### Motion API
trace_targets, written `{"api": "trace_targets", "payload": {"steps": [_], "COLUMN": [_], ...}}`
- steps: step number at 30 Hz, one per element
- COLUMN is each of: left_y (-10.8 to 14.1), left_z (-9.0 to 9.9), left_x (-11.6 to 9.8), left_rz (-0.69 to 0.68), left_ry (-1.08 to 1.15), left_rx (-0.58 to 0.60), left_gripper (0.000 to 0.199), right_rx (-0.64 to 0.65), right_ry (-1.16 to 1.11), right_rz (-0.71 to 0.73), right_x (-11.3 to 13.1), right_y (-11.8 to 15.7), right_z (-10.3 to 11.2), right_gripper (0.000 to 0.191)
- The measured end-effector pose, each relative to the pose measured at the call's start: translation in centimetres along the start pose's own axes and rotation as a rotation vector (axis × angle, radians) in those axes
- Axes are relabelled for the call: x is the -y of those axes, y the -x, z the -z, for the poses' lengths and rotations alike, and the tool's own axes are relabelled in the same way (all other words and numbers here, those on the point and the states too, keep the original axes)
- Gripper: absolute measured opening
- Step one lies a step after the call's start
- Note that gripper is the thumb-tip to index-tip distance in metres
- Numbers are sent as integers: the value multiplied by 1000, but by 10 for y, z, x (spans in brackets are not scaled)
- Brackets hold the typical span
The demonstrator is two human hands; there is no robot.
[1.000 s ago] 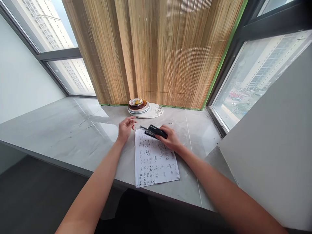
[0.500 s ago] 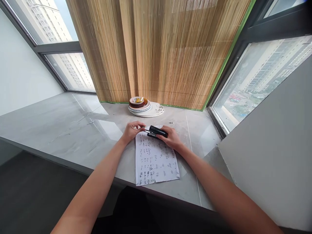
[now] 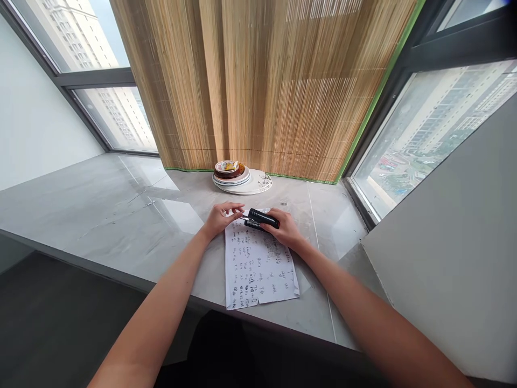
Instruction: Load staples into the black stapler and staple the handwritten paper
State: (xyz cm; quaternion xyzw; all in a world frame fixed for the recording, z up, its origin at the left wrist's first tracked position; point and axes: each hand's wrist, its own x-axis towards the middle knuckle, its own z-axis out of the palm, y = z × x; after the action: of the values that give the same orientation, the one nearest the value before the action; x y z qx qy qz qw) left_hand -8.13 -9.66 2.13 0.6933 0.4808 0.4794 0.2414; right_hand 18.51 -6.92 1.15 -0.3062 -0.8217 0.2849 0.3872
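The open black plastic stapler (image 3: pixel 264 217) is located at the centre of the frame, above the upper part of a white sheet of handwritten paper (image 3: pixel 258 272). The right hand (image 3: pixel 285 228) holds the stapler body from the right, its grip clamped on the black casing. The left hand (image 3: pixel 220 218) is positioned at the left end, its grip closed on the thin metallic strip (image 3: pixel 245 217) projecting from the stapler. The paper lies on the grey, marble-patterned bench (image 3: pixel 121 205). A stack of round plates (image 3: pixel 228 181) stands at upper centre, in front of the tan slatted blind (image 3: pixel 242 81).
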Motion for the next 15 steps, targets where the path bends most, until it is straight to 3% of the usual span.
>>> {"api": "trace_targets", "payload": {"steps": [10, 15], "left_y": [1, 0], "left_z": [1, 1], "left_x": [3, 3], "left_rz": [-223, -262], "left_ry": [-93, -100], "left_rx": [50, 108], "left_gripper": [24, 23], "right_rx": [-6, -1], "right_ry": [-16, -31], "right_rz": [-11, 2], "right_x": [1, 0], "right_y": [-1, 0], "right_z": [2, 2], "right_gripper": [18, 18]}}
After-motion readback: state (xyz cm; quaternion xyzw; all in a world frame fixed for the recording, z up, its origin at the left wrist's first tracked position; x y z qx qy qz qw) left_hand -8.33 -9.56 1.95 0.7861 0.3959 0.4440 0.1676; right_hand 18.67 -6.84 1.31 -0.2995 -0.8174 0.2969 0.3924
